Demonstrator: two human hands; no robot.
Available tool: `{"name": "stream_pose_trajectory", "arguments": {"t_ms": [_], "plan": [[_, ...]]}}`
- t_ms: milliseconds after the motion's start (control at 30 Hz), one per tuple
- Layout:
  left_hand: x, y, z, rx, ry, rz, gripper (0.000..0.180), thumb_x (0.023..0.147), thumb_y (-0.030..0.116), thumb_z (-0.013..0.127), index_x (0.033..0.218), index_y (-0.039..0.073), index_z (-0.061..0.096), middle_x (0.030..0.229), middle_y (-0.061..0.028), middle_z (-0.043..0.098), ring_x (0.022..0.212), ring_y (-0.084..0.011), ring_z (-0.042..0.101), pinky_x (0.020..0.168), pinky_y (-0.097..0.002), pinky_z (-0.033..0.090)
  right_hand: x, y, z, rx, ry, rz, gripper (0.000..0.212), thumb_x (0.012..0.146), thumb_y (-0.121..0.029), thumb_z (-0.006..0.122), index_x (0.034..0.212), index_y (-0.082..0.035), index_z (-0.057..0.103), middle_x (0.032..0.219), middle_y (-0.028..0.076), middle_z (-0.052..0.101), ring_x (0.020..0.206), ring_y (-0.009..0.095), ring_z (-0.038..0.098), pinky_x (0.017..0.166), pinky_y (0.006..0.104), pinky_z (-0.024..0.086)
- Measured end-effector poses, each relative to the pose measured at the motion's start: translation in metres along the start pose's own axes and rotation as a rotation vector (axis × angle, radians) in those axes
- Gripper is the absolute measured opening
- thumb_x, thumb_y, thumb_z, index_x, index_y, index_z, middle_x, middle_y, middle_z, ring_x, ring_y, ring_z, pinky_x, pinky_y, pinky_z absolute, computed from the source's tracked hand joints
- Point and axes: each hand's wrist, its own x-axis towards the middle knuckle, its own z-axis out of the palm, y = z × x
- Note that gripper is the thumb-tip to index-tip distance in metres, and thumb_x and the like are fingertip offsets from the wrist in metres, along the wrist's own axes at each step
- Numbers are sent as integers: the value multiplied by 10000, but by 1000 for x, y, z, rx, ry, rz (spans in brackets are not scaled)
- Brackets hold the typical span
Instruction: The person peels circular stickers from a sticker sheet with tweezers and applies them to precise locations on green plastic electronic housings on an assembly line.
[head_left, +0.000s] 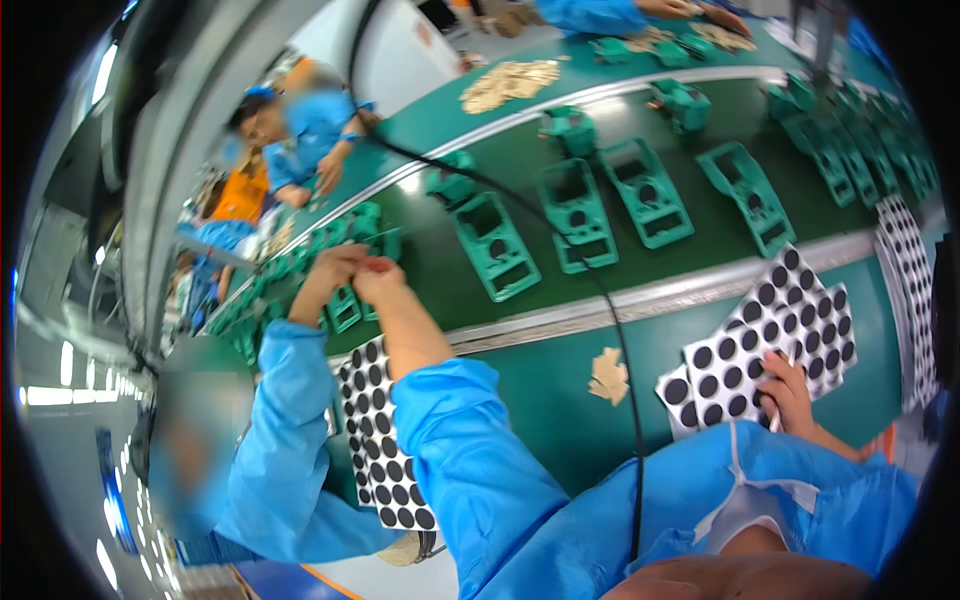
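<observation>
My left hand point(383, 282) reaches far left over the belt, fingers curled together beside a green plastic housing point(345, 308). Whatever is in its fingertips is hidden or too small to make out. A co-worker's hand point(330, 277) is right beside it, so close that the fingers seem to meet. At the right, my right hand point(788, 395) grips the near part of a white sheet of black round stickers point(730, 365). That sheet overlaps others on the green table.
Green plastic frames point(495, 247) and smaller green housings point(570, 130) line the dark green belt point(430, 290). Another dotted sheet stack point(380, 440) lies left, more sheets point(908, 300) far right. Tan pieces point(608, 376) lie on the table. A black cable point(625, 400) hangs across the view.
</observation>
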Motion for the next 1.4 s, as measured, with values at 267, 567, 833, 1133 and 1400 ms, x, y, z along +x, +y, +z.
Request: {"name": "stream_pose_trajectory", "arguments": {"t_ms": [267, 567, 833, 1133, 1400], "plan": [[72, 76, -34, -110, -209, 26, 69, 857, 66, 492, 835, 89, 554, 755, -25, 593, 648, -146, 583, 583, -240, 500, 0, 9, -9, 30, -54, 116, 243, 683, -17, 633, 915, -20, 558, 1131, 170, 519, 1134, 331, 485, 954, 463, 348], [-21, 44, 7, 145, 16, 83, 351, 828, -35, 464, 1170, 44, 476, 950, -100, 541, 819, -204, 566, 689, -285, 498, -3, 2, -15, 16, -34, 145, 205, 721, -14, 616, 916, -32, 555, 1141, 151, 510, 1125, 317, 484, 940, 452, 348], [-224, -21, -2, 416, -279, 29, 357, 810, -33, 457, 1164, 10, 462, 983, -66, 486, 872, -173, 500, 732, -242, 449, -15, 7, -8, 51, 84, 115, 159, 713, 24, 603, 857, -42, 583, 1130, 146, 540, 1134, 294, 503, 965, 462, 333], [-444, -42, -61, 1545, -1291, 727, 412, 791, 46, 590, 1180, -24, 473, 1240, -196, 464, 1161, -362, 423, 961, -427, 351, -28, 28, -34, 183, 307, 84, 228, 866, -178, 553, 1031, -20, 551, 1123, 165, 548, 996, 271, 548, 888, 395, 395], [-511, -108, -70, 1427, -1714, 801, 460, 712, 118, 685, 1138, 32, 534, 1237, -178, 480, 1166, -377, 438, 945, -499, 370, -36, 78, -75, 925, 406, 477, 480, 958, -382, 346, 1112, 30, 540, 1184, 139, 485, 930, 187, 572, 805, 295, 479]]}}
